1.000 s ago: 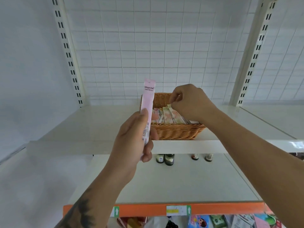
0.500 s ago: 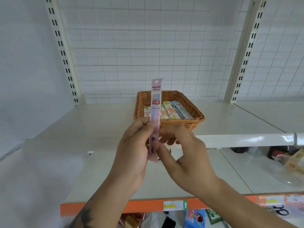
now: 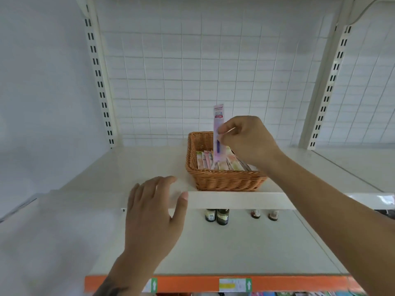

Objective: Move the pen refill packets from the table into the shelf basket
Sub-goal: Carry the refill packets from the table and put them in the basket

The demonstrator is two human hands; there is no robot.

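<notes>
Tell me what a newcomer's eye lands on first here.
First, the pink refill packet held upright over the wicker basket, pinched by the right hand. The basket sits near the front edge of the white shelf with more packets lying inside. The left hand hovers open by the shelf's edge.
</notes>
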